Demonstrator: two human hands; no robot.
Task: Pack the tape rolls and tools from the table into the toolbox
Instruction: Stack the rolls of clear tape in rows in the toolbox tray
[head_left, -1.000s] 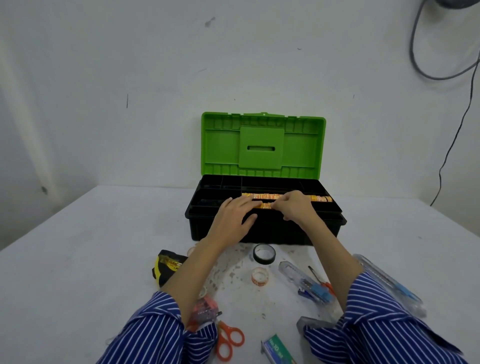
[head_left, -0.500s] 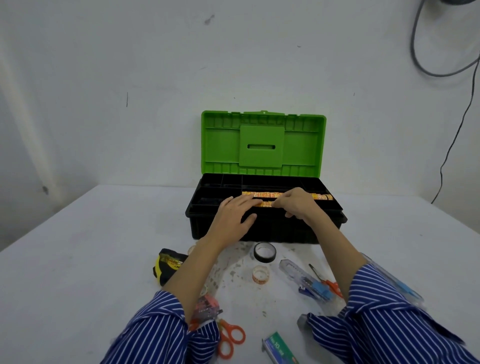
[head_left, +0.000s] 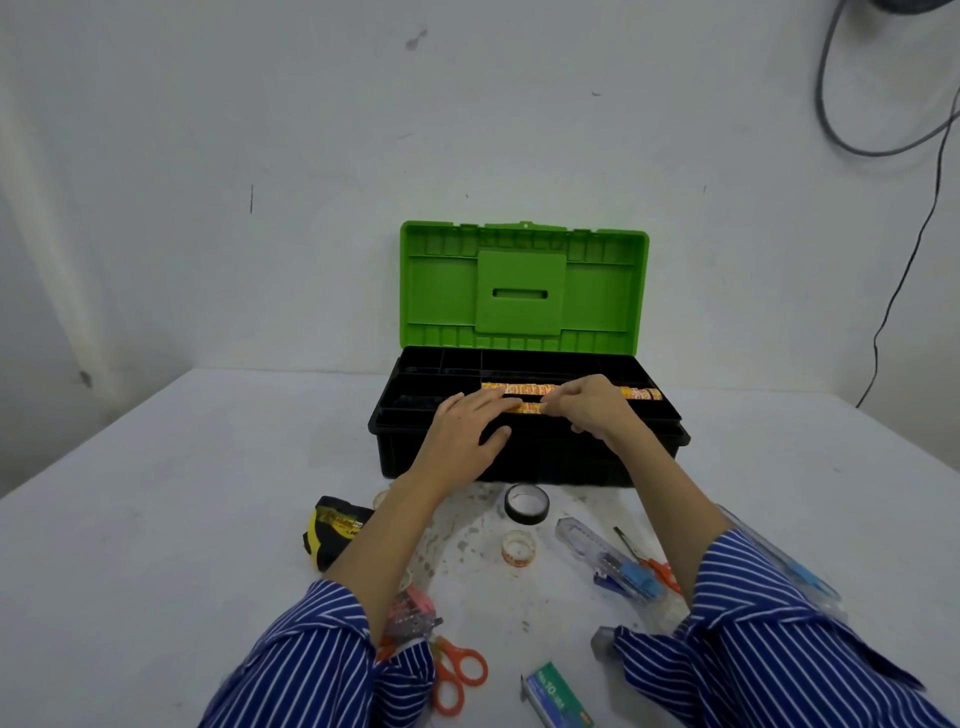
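While the toolbox (head_left: 524, 457) stands open at twelve o'clock on the white table (head_left: 156, 519), its green lid (head_left: 523, 291) upright, both hands work over its black tray. The left hand (head_left: 462, 436) lies flat with straight fingers touching a row of orange tape rolls (head_left: 530, 408). The right hand (head_left: 589, 405) curls its fingers and pinches that same row from three o'clock. A second row of orange rolls (head_left: 644, 393) sits just behind. On the table near the box lie a black tape roll (head_left: 526, 504), a clear tape roll (head_left: 518, 547), a yellow tape measure (head_left: 332, 530), orange scissors (head_left: 457, 675) and a staple box (head_left: 558, 699).
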